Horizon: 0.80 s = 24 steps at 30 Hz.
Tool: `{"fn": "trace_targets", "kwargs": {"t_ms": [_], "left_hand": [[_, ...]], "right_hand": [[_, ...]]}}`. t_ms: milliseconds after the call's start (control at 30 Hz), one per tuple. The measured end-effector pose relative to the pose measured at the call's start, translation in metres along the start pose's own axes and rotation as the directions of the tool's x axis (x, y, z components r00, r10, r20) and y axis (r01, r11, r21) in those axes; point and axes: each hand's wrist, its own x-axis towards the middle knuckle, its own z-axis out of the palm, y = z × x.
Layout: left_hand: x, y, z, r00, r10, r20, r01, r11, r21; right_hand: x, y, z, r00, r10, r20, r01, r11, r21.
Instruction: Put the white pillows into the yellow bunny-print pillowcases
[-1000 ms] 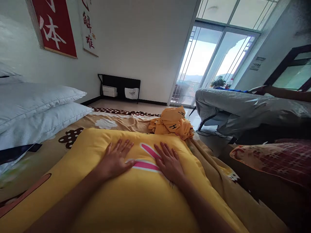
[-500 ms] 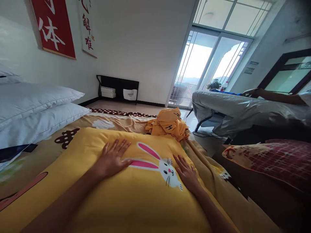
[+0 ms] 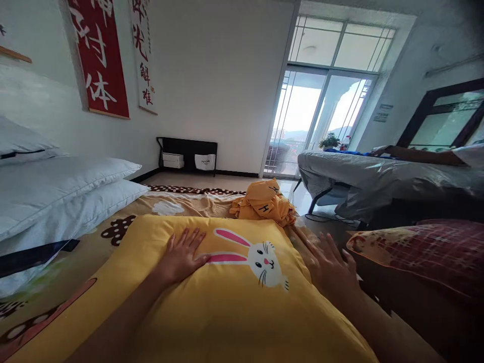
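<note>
Bed [image 3: 181, 201] – left hand [image 3: 182, 254] flat, fingers spread on yellow pillow [image 3: 227, 302]; right hand [image 3: 328, 267] open, off pillow edge – holding nothing.

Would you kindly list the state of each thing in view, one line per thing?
Yellow pillow: lying flat on the bed, rabbit print facing up.
Left hand: open, palm flat on the pillow.
Right hand: open, fingers spread, at the pillow's right edge.
White pillows: stacked, lying flat.
Orange cloth: crumpled in a heap beyond the pillow.
Bedsheet: spread over the bed, slightly wrinkled.
Glass door: cannot tell whether open or shut.
</note>
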Motion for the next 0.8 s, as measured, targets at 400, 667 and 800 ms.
{"fn": "trace_targets", "kwargs": {"t_ms": [400,667,800], "left_hand": [[-0.003,-0.011,0.006,0.999,0.051,-0.017,-0.048,0.992,0.118],[-0.011,-0.049,0.001,0.999,0.046,-0.016,-0.044,0.992,0.117],[-0.036,-0.076,-0.001,0.997,-0.063,-0.035,0.068,0.987,0.148]], "right_hand": [[0.017,-0.215,-0.009,0.896,-0.407,0.176,0.248,0.789,0.562],[0.003,-0.158,0.008,0.92,-0.322,0.225,0.207,0.884,0.419],[-0.015,-0.123,0.026,0.953,-0.253,0.165,0.193,0.931,0.31]]}}
